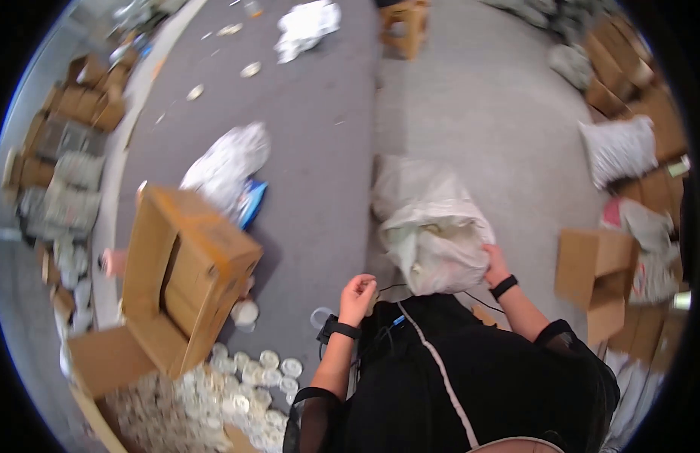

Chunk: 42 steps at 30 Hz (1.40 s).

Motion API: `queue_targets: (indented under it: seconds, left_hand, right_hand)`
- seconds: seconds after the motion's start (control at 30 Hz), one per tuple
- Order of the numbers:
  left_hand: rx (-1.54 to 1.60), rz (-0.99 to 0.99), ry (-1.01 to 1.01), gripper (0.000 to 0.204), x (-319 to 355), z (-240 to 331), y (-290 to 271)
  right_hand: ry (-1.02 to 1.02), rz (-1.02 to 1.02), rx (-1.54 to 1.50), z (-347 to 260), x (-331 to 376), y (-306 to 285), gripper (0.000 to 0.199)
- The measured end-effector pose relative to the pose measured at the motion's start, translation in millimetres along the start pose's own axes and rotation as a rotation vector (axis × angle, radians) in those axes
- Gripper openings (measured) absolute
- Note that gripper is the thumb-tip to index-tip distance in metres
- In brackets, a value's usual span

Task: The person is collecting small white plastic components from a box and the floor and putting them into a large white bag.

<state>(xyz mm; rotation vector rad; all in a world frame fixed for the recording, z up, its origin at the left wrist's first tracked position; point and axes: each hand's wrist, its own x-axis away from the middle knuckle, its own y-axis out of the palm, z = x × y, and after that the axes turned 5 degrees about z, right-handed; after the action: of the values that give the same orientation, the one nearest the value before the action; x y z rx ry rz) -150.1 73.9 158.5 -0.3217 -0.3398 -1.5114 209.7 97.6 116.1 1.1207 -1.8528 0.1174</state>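
A big white sack (433,226) stands on the floor beside the table, its mouth gaping toward me with pale things inside. My right hand (497,266) grips the right side of its rim. Over the table's right edge is my left hand (357,294), its fingers curled together. Something small and yellowish shows by its fingertips, too unclear to name. Just left of that wrist lies a clear round piece (321,317) on the table. Many pale round plastic pieces (251,374) are heaped at the table's near end.
An open cardboard box (176,283) lies on its side on the grey table (312,151), near crumpled white plastic bags (233,162). To the right, another open carton (595,272) rests on the floor. A wooden stool (404,29) stands far ahead; cartons and sacks line both sides.
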Motion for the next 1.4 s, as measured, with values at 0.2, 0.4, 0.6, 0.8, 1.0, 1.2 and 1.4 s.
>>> queue_targets:
  seconds: [0.2, 0.4, 0.6, 0.8, 1.0, 1.2, 1.4]
  left_hand:
    - [-0.014, 0.89, 0.091, 0.012, 72, -53, -158]
    - [-0.798, 1.424, 0.057, 0.034, 144, -91, -269]
    - [-1.059, 1.431, -0.397, 0.064, 148, -97, -326]
    - [-1.05, 1.189, -0.504, 0.027, 127, -99, -324]
    - [-0.281, 1.107, 0.033, 0.016, 132, -120, -315]
    - [0.243, 1.18, 0.151, 0.011, 161, -94, -296]
    - [0.558, 1.332, 0.157, 0.012, 182, -63, -296]
  right_hand:
    - [0.101, -0.033, 0.019, 1, -18, 13, 0.041]
    - [0.067, -0.012, 0.072, 6, -13, 24, 0.039]
    - [0.037, 0.001, 0.06, 13, -8, 5, 0.04]
    - [0.018, 0.052, 0.027, 24, -6, -22, 0.04]
    - [0.024, 0.089, 0.079, 24, -10, -13, 0.041]
    - [0.04, 0.036, 0.088, 18, -18, -15, 0.041]
    - [0.06, 0.042, 0.122, 22, -20, -10, 0.04]
